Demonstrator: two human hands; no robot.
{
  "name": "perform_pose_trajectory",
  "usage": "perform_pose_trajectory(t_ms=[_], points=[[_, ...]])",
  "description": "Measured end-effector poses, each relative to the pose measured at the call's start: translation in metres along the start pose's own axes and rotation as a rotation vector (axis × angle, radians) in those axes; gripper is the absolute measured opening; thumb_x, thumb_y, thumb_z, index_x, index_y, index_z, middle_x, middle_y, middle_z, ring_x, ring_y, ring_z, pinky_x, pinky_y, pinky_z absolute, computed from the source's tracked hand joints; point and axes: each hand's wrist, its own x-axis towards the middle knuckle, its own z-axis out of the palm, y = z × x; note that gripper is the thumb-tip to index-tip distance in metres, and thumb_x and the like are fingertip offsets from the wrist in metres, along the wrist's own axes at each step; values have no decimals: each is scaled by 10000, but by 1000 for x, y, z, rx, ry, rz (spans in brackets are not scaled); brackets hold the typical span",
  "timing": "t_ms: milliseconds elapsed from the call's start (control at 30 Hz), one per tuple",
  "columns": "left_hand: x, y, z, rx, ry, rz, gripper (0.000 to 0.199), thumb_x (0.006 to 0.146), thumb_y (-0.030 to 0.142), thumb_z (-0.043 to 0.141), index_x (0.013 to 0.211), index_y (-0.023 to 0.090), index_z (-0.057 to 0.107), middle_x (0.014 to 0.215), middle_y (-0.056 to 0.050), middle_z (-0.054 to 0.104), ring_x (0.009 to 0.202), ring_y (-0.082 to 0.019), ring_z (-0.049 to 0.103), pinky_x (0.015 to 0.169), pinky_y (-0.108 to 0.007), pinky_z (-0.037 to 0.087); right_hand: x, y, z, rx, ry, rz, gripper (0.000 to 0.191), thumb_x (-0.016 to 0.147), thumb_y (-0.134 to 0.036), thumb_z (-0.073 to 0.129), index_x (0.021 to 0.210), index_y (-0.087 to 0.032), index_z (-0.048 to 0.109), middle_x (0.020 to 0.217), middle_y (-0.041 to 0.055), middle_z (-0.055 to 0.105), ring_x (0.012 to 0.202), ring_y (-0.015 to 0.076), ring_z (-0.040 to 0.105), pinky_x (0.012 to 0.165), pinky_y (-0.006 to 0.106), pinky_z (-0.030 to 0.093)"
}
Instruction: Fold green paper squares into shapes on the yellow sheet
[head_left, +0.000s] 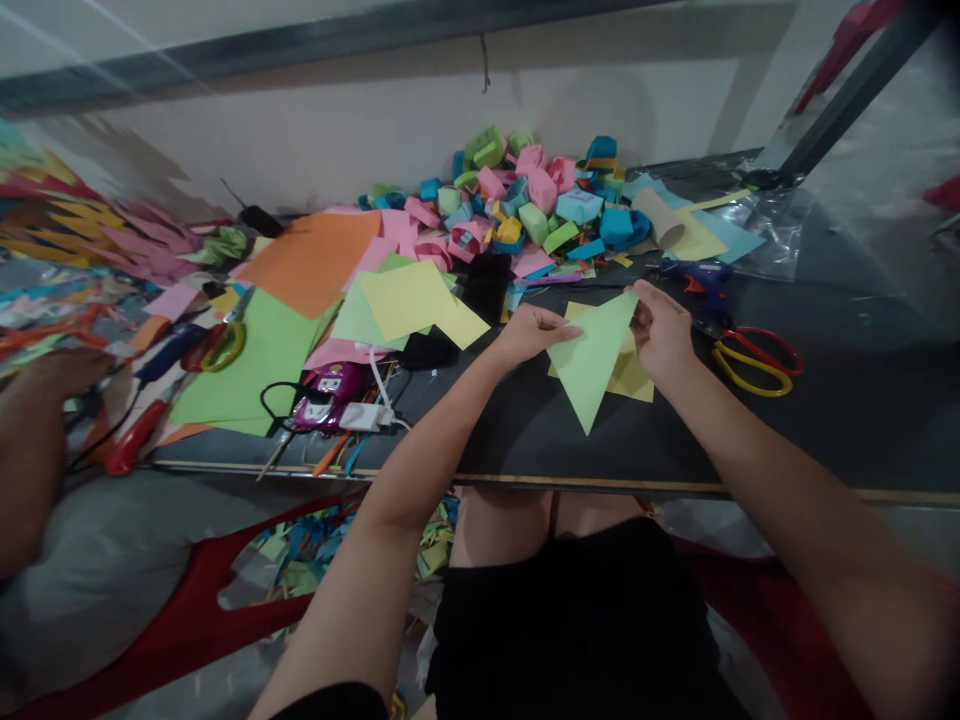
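A light green sheet of paper, folded to a triangle, hangs between my two hands with one point down. My left hand pinches its left corner between thumb and fingers. At the upper right corner, my right hand grips the paper with its fingertips. Behind and below the green paper, yellow paper lies on the dark table. Scissors with red and yellow handles rest to the right of my right hand, close to a blue glue gun.
A heap of folded paper pieces stands against the wall. Left of my arm lie orange paper, green sheets and a purple device with a white plug. A cardboard tube is at the back. Another person's arm is at far left.
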Motion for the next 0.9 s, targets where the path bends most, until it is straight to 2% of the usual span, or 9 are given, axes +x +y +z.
perform_pose_trajectory(t_ms=[133, 200, 367, 467, 567, 667, 733, 800, 900], points=[[-2, 2, 4, -33, 3, -9, 209, 722, 344, 896, 774, 153, 829, 797, -79, 801, 672, -136, 677, 647, -266, 534, -4, -8, 5, 34, 83, -82, 425, 694, -629, 871, 866, -251, 784, 976, 71, 816, 917, 281, 788, 781, 451, 678], [-1, -1, 4, -38, 20, -14, 232, 716, 359, 903, 790, 151, 830, 810, -81, 804, 683, -142, 688, 666, -274, 546, -7, -12, 7, 53, 84, -100, 442, 667, -633, 892, 873, -254, 793, 948, 61, 814, 896, 272, 787, 757, 440, 679], [8, -12, -1, -15, 95, -18, 270, 685, 386, 925, 775, 153, 823, 778, -74, 794, 672, -138, 683, 680, -277, 548, -10, -18, 10, -15, -95, 79, 461, 603, -652, 926, 776, -245, 793, 761, 48, 781, 752, 261, 775, 651, 423, 672], [9, -12, -2, -17, 68, -39, 289, 668, 390, 942, 776, 150, 824, 796, -84, 795, 694, -145, 688, 704, -281, 556, -11, -21, 11, -37, -77, 92, 419, 561, -586, 965, 696, -238, 776, 704, 39, 764, 687, 242, 755, 665, 429, 673], [7, -6, -1, -30, 23, -47, 376, 742, 479, 894, 960, 177, 843, 943, -93, 813, 781, -159, 715, 685, -254, 540, -15, -24, 13, -83, -65, 58, 423, 519, -574, 975, 651, -227, 772, 658, 29, 752, 635, 227, 730, 649, 411, 659], [8, -4, 3, -6, 32, -16, 502, 801, 577, 820, 1162, 227, 813, 995, -68, 811, 782, -150, 704, 603, -219, 485, -26, -27, 17, -209, -171, 28, 435, 532, -607, 944, 636, -216, 785, 626, 26, 746, 588, 212, 700, 598, 370, 615], [9, -7, 4, 40, 61, 46, 476, 772, 560, 847, 1086, 202, 835, 870, -49, 800, 688, -131, 659, 587, -225, 466, -35, -26, 21, -328, -279, -12, 403, 586, -598, 912, 634, -215, 794, 613, 22, 743, 572, 201, 685, 571, 339, 569], [9, -10, 6, 83, 86, 103, 376, 727, 498, 893, 914, 174, 854, 778, -44, 786, 656, -131, 646, 634, -247, 490, -41, -26, 25, -447, -359, -77, 350, 650, -555, 876, 614, -219, 789, 598, 19, 737, 572, 198, 681, 560, 319, 525], [8, -11, 5, 106, 135, 126, 238, 712, 399, 910, 783, 180, 849, 789, -48, 802, 706, -151, 681, 716, -268, 522, -44, -28, 31, -563, -418, -146, 288, 722, -488, 825, 606, -228, 782, 609, 26, 745, 597, 206, 697, 564, 310, 499]])
